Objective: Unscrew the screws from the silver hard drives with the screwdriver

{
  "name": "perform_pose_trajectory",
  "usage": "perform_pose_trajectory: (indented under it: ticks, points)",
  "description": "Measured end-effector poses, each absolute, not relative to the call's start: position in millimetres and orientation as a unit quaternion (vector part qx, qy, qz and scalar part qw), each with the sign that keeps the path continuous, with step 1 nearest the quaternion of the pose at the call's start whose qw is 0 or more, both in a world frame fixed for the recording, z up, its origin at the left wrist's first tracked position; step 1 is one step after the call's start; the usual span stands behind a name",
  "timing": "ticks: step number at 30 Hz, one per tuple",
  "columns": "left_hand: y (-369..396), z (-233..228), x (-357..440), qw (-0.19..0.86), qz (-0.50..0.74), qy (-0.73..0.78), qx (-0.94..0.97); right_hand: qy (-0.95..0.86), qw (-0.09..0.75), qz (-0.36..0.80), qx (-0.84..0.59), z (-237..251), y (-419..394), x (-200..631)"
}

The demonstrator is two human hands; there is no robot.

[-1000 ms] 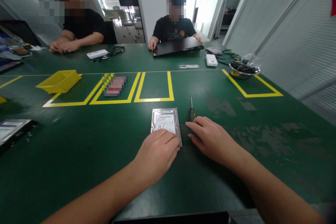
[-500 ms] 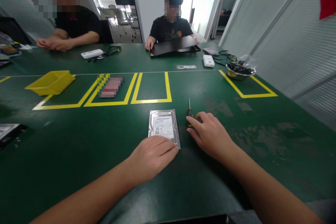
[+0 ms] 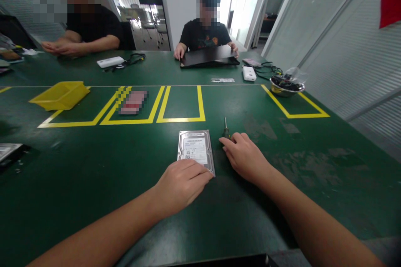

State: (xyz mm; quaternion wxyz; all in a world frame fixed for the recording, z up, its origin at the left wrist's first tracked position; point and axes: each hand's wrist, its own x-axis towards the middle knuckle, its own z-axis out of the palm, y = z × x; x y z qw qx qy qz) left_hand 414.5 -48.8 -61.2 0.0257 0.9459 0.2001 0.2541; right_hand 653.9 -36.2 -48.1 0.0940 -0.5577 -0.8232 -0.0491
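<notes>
A silver hard drive [image 3: 194, 148] with a white label lies flat on the green table. My left hand [image 3: 184, 179] grips its near end, fingers closed over the edge and covering that part. To the right of the drive, my right hand [image 3: 242, 154] is closed around the handle of a screwdriver [image 3: 226, 129]. The metal shaft points away from me; most of the handle is hidden behind my fingers.
Yellow tape outlines mark the table. A yellow bin [image 3: 61, 96] stands at the left, and a metal bowl [image 3: 286, 88] of cables at the right. Another drive [image 3: 11, 153] sits at the left edge. Across the table a person holds a black panel [image 3: 209, 55]; another person sits left.
My right thumb and fingers have come together around the screwdriver's handle. My left hand stays on the hard drive. The view has shifted slightly.
</notes>
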Motion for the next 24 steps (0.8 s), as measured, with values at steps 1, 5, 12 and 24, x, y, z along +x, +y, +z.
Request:
perform_pose_trajectory:
  ticks: [1, 5, 12, 24]
  points:
    - [-49, -61, 414, 0.025, 0.253, 0.202, 0.946, -0.820, 0.114, -0.035, -0.559, -47, -36, 654]
    - [-51, -61, 414, 0.028, 0.258, 0.207, 0.943, -0.797, 0.225, 0.023, -0.560, -40, -35, 657]
    - [-52, -60, 414, 0.035, 0.254, 0.213, 0.943, -0.744, 0.372, 0.058, -0.552, -18, -40, 660]
    - [-51, -60, 412, 0.032, 0.259, 0.200, 0.945, -0.691, 0.540, 0.133, -0.462, 51, -62, 657]
